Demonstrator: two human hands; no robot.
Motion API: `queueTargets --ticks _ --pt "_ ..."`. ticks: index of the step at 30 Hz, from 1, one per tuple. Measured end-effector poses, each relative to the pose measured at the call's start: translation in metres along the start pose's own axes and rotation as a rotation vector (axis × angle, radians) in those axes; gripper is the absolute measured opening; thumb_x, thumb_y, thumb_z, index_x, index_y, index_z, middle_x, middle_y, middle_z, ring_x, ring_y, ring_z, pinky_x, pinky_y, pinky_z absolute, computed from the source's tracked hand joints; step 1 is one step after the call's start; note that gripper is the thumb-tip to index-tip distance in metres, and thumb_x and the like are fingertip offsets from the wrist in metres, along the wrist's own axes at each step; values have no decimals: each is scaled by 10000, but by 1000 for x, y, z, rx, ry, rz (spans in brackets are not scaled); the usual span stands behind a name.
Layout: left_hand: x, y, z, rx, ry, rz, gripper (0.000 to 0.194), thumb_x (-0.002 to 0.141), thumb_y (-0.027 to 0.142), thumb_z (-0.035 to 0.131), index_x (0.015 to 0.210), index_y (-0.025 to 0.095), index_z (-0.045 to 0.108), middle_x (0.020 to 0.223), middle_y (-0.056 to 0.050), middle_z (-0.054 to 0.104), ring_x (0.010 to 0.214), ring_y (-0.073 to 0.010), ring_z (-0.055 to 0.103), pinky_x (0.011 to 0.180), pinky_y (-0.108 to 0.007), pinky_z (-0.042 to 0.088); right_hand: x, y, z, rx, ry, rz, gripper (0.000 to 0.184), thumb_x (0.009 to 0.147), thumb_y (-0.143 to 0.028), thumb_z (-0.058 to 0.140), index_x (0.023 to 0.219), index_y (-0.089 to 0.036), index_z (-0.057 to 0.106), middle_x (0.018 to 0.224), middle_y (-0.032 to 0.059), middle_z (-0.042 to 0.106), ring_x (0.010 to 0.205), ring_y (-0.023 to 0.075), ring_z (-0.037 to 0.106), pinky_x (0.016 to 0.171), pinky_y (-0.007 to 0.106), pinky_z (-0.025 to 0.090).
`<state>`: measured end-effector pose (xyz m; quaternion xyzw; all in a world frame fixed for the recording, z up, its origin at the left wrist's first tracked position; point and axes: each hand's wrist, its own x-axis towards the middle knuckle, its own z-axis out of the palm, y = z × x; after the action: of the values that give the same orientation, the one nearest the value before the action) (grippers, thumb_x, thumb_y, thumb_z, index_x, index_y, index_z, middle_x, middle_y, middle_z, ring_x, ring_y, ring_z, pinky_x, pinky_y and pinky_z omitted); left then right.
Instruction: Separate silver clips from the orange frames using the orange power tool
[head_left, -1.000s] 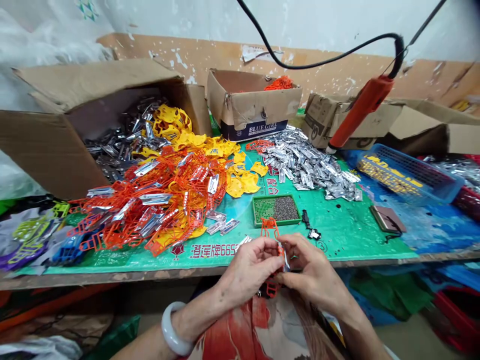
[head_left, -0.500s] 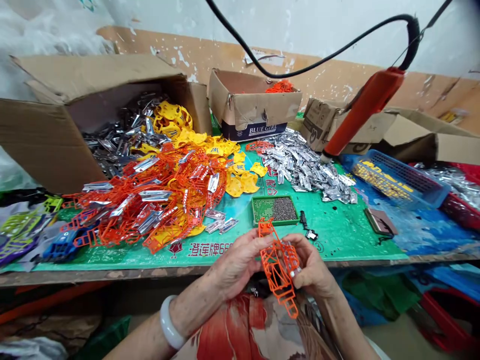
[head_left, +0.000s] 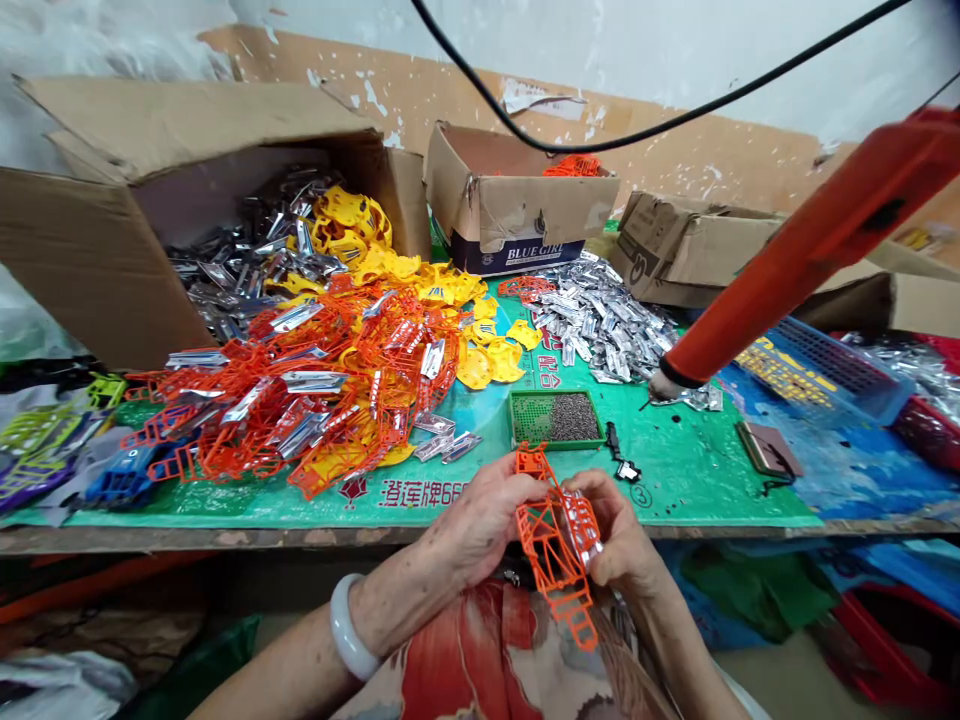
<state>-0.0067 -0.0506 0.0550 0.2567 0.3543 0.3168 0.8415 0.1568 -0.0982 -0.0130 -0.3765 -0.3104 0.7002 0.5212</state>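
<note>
Both hands hold one orange plastic lattice frame (head_left: pixel 555 545) upright in front of the table's near edge. My left hand (head_left: pixel 480 525) grips its left side, thumb near the top. My right hand (head_left: pixel 619 535) is wrapped round its right side, where a small silvery metal piece (head_left: pixel 585 520) sits against the frame. Just beyond the hands lies a small green tray of tiny dark screws (head_left: pixel 556 417). An orange electric screwdriver (head_left: pixel 810 245) hangs on a cable at the right, its tip low over the green mat (head_left: pixel 697 470).
A big heap of orange frames with metal plates (head_left: pixel 300 400) and yellow parts (head_left: pixel 480 350) covers the left. Silver plates (head_left: pixel 600 320) are piled behind the tray. Cardboard boxes (head_left: pixel 517 205) line the back. A blue basket (head_left: pixel 825 365) stands at the right.
The hands turned the orange frame from flat and mostly hidden to upright and facing me. The hanging screwdriver swung closer and lower at the right.
</note>
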Motion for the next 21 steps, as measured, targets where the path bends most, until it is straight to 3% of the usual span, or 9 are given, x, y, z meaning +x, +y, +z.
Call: queueTargets --ticks 6,14,18,21 --pt "-2 -7 -4 -70 -114 -88 71 678 107 633 723 113 580 692 -29 591 608 -127 592 628 -266 483 -4 -8 -5 -85 -72 4 821 182 -357 919 902 -253 540 771 -20 626 605 139 577 549 239 444" --pt "4 -18 -7 -99 -130 -98 84 661 107 659 716 99 595 646 -25 595 553 -119 585 600 -262 467 -5 -26 3 -235 -129 -4 774 229 -324 922 860 -213 489 758 -27 590 599 101 517 539 205 397" --pt "13 -11 -17 -45 -225 -120 181 680 172 699 817 114 597 735 -28 622 621 -134 606 672 -294 479 -4 -37 9 -553 -136 54 667 370 -294 891 864 -213 450 704 -62 538 562 72 443 503 189 344" --pt "19 1 -26 122 -324 -147 282 676 227 725 890 114 580 810 -45 634 706 -157 619 707 -298 473 -5 -43 17 -893 -136 106 579 447 -302 855 866 -203 468 659 -79 496 537 65 392 473 187 299"
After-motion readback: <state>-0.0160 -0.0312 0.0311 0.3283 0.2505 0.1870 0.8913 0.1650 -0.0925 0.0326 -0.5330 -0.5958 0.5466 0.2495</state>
